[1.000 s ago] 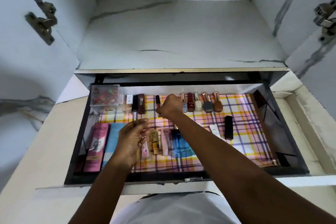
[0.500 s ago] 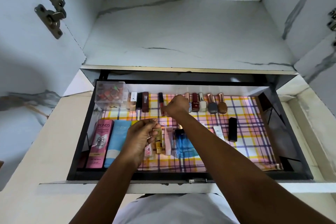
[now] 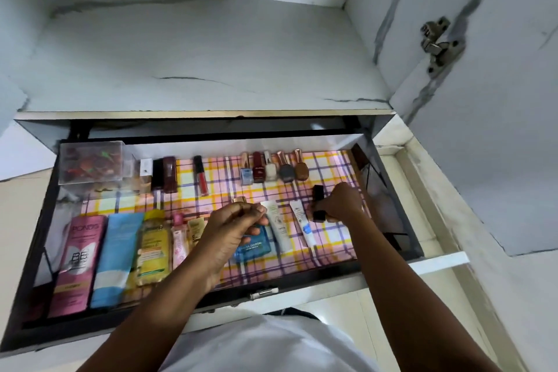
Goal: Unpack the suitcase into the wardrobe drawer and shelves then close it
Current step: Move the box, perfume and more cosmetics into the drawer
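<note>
Drawer [image 3: 36, 251] is pulled out under the wardrobe shelf [image 3: 196, 54], lined with plaid paper [image 3: 329, 238].

Back row, left to right: clear plastic box [image 3: 90, 161] in the far-left corner, then small dark tubes [image 3: 164, 174], a red lip gloss [image 3: 200, 174] lying alone, and five nail polish bottles [image 3: 273, 166] side by side.

Front row, left to right: pink Pond's BB tube [image 3: 75, 263], blue tube [image 3: 116, 257] touching it, yellow bottle [image 3: 152, 248], small pink bottle [image 3: 179, 238], a sachet partly behind your wrist.

Your left hand [image 3: 232, 229] hovers mid-drawer over the blue cologne bottle [image 3: 252, 246]. Fingers curled, tips pinched together; can't tell if they hold anything.

Two white tubes [image 3: 279, 228] lie just right of the cologne.

Your right hand [image 3: 339, 202] is low near the drawer's right end, fingers wrapped round a black lipstick case [image 3: 318, 202], which stands roughly upright on the liner.

Door hinge [image 3: 437, 45] on the right panel. No suitcase in view.
</note>
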